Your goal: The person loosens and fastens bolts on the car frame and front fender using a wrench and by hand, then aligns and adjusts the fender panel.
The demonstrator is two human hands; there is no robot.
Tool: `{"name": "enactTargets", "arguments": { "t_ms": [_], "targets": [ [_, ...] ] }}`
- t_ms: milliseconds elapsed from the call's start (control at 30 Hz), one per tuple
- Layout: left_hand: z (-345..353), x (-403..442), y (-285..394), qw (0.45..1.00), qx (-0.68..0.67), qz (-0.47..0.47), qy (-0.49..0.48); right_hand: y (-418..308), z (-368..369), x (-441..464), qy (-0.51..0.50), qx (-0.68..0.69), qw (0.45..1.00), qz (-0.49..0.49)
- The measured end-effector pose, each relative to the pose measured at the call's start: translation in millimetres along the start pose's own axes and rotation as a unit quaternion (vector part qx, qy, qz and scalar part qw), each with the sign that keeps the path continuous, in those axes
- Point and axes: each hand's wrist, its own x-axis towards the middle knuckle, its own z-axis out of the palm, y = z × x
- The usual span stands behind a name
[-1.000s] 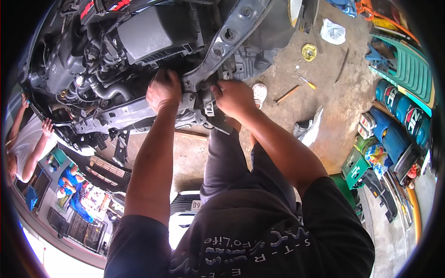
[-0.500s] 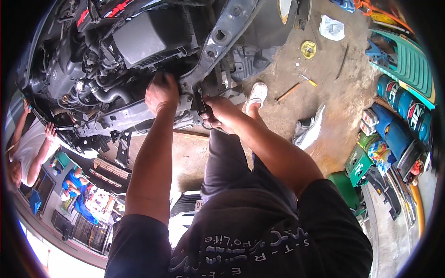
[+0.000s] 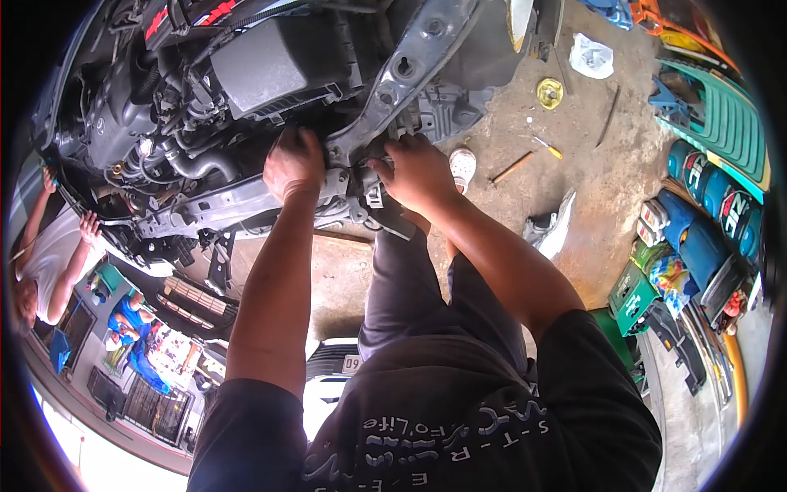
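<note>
The grey metal front crossmember of a car runs across the engine bay. My left hand is closed behind its upper edge, its fingertips hidden. My right hand is closed at the corner where the crossmember meets the diagonal grey metal bar; what its fingers hold is too small to tell. A small bracket hangs just below, between my hands. Above my left hand sits a black plastic box, with the engine to its left.
On the floor at the right lie a hammer, a screwdriver, a yellow roll, a plastic bag and a headlight. Green crates stand beyond. A co-worker has both hands at the car's far left.
My right hand dipped below the corner half a second ago and is now back up at it. My left hand has stayed in nearly the same place.
</note>
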Motion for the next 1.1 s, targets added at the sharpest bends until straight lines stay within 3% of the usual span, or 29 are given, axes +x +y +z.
{"name": "enactTargets", "arguments": {
  "t_ms": [367,567,733,867,933,967,1067,1100],
  "targets": [
    [1,1,-2,1.0,-0.006,0.006,0.006,-3,-2,5,0.084,-0.029,0.995,-0.042],
    [4,-1,-2,0.999,-0.008,0.013,0.034,-3,12,0,0.044,0.046,0.996,0.062],
    [2,0,-2,1.0,-0.001,0.013,0.016,0,12,6,0.08,0.04,0.996,-0.021],
    [1,1,-1,1.0,0.001,0.009,0.005,0,12,8,0.086,0.024,0.995,-0.031],
    [-1,0,0,1.0,0.006,0.01,0.005,-8,11,4,-0.027,0.059,0.995,0.075],
    [-1,0,1,1.0,0.007,0.004,-0.001,-7,11,6,-0.028,0.059,0.995,0.077],
    [-1,-1,1,1.0,0.015,0.0,-0.007,0,14,15,-0.256,0.253,0.895,0.262],
    [-2,-1,1,1.0,0.023,0.003,-0.007,-3,14,13,-0.255,0.254,0.895,0.264]
  ]
}}
